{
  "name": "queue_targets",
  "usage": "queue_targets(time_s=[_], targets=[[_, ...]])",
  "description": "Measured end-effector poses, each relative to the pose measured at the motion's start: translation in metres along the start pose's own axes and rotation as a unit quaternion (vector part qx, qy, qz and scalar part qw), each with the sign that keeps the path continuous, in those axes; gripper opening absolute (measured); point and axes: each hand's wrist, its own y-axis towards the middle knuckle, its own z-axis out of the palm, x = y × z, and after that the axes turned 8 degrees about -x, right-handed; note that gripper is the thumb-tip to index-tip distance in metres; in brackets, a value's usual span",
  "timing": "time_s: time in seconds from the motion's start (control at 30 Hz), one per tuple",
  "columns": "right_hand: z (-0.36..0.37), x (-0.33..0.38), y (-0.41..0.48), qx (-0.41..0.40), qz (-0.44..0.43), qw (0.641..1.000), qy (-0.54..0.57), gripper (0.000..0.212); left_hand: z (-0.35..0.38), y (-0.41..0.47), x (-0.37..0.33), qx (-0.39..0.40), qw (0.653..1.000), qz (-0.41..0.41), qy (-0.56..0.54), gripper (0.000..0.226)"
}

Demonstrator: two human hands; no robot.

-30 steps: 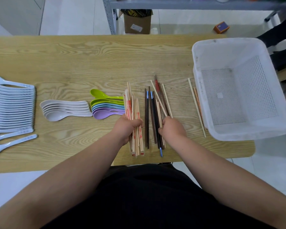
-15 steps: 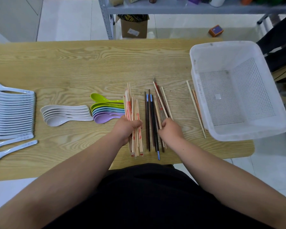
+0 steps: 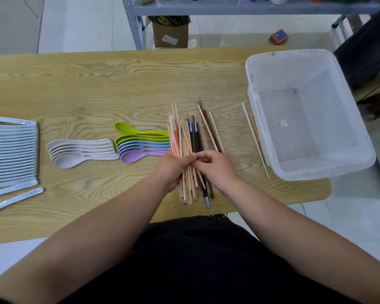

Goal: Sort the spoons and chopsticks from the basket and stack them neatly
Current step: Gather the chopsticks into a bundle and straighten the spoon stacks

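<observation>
The left hand (image 3: 171, 166) was curled round the pale chopsticks (image 3: 180, 139), holding the bundle at mid-length. The right hand (image 3: 217, 170), fingers bent, pinched at the same bundle where the two hands met; which stick it had could not be told. The bundle ran near to far. The dark chopsticks (image 3: 194, 137) lay parallel just right of it, partly under the right hand. A stray pair (image 3: 253, 137) lay farther right, just beside the basket (image 3: 312, 170), nearer the right hand.
</observation>
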Motion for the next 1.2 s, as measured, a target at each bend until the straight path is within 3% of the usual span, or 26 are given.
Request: queue_targets(time_s=[0.1, 0.17, 0.27, 0.5, 0.67, 0.83, 0.97, 1.07, 1.2], targets=[[-0.01, 0.0, -0.006, 0.04, -0.041, 0.996, -0.07, 0.025, 0.001, -0.002, 0.001, -0.023, 1.0, -0.009, 0.0, 0.033], [-0.02, -0.008, -0.003, 0.001, -0.069, 0.983, -0.17, 0.04, 0.001, -0.001, 0.004, -0.036, 0.999, -0.006, 0.01, 0.031], [-0.046, -0.024, 0.006, -0.079, -0.04, 0.953, -0.289, 0.068, 0.002, -0.001, 0.007, -0.045, 0.999, -0.008, 0.021, 0.031], [-0.09, -0.05, 0.024, -0.119, 0.007, 0.94, -0.318, 0.094, 0.003, -0.004, 0.013, -0.032, 0.999, -0.027, 0.03, 0.029], [-0.101, -0.053, 0.029, -0.112, 0.022, 0.938, -0.328, 0.092, 0.005, -0.008, 0.015, -0.027, 0.998, -0.04, 0.04, 0.038], [-0.107, -0.056, 0.043, -0.087, 0.033, 0.927, -0.363, 0.084, 0.005, -0.014, 0.016, -0.032, 0.998, -0.039, 0.046, 0.033], [-0.1, -0.056, 0.062, -0.072, 0.077, 0.886, -0.452, 0.07, 0.005, -0.017, 0.018, -0.038, 0.998, -0.036, 0.043, 0.035], [-0.089, -0.05, 0.062, -0.113, 0.044, 0.87, -0.479, 0.056, 0.005, -0.019, 0.017, -0.043, 0.997, -0.034, 0.05, 0.033], [-0.074, -0.058, 0.059, -0.142, 0.002, 0.912, -0.385, 0.037, 0.003, -0.02, 0.017, -0.042, 0.997, -0.038, 0.049, 0.028]])
